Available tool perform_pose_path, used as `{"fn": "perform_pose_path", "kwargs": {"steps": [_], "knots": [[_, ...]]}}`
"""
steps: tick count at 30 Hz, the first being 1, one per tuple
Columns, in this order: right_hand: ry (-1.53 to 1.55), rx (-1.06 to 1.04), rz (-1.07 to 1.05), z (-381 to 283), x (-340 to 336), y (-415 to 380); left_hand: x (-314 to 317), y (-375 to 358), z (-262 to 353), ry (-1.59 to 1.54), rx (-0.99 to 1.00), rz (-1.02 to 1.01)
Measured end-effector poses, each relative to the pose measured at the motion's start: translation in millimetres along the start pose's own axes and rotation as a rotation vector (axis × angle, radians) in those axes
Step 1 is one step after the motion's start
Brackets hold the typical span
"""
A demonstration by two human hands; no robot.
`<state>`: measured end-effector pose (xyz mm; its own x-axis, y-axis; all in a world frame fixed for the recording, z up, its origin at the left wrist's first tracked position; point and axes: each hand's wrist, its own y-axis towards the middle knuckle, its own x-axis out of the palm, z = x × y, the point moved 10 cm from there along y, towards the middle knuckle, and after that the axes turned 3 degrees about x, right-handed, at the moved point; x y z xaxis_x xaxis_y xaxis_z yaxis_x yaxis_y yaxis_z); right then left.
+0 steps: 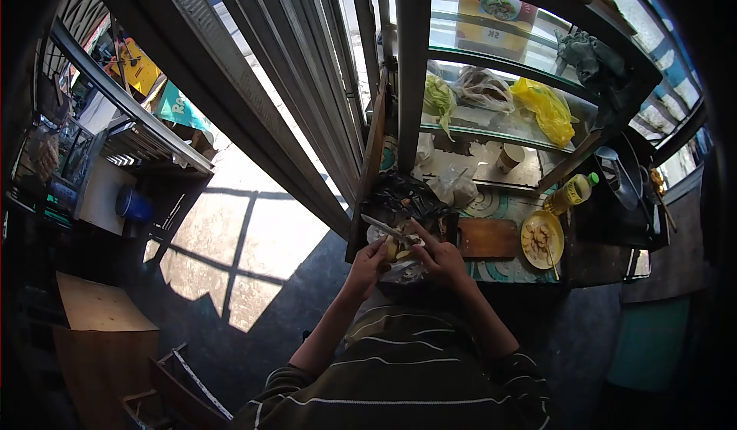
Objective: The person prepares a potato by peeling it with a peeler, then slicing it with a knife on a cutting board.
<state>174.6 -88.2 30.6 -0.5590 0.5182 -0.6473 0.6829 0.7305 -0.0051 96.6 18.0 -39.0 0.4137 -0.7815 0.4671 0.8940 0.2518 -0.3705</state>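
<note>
My right hand (439,256) is closed around the handle end of a knife (378,225), whose blade slants up to the left. Close beside it, my left hand (371,262) pinches a small pale yellowish piece of food (393,249); its kind is too small to make out. Both hands are over a crumpled clear plastic bag (404,274) at the counter's left end. Just beyond them lies a black plastic bag (395,192). To the right of my right hand is a wooden cutting board (489,239).
A yellow bowl (543,230) holds brown pieces and a utensil. Behind it leans an oil bottle (572,193), near a dark wok (623,184). A glass case holds leafy greens (439,101) and a yellow plastic bag (543,109). Metal shutter panels (288,69) stand at left.
</note>
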Motion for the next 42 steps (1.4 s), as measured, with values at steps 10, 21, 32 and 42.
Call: {"fn": "perform_pose_path", "kwargs": {"steps": [10,21,32,42], "knots": [[0.010,-0.039,-0.057,-15,8,-4,-4,-3,2,0.017,0.030,0.047],[0.168,-0.010,-0.077,-6,13,1,14,-10,14,0.122,0.077,-0.049],[0.023,-0.016,-0.116,-21,8,4,13,2,20,0.043,0.034,-0.042],[0.056,-0.103,0.022,-27,2,13,14,8,23,0.030,0.085,-0.060]]}}
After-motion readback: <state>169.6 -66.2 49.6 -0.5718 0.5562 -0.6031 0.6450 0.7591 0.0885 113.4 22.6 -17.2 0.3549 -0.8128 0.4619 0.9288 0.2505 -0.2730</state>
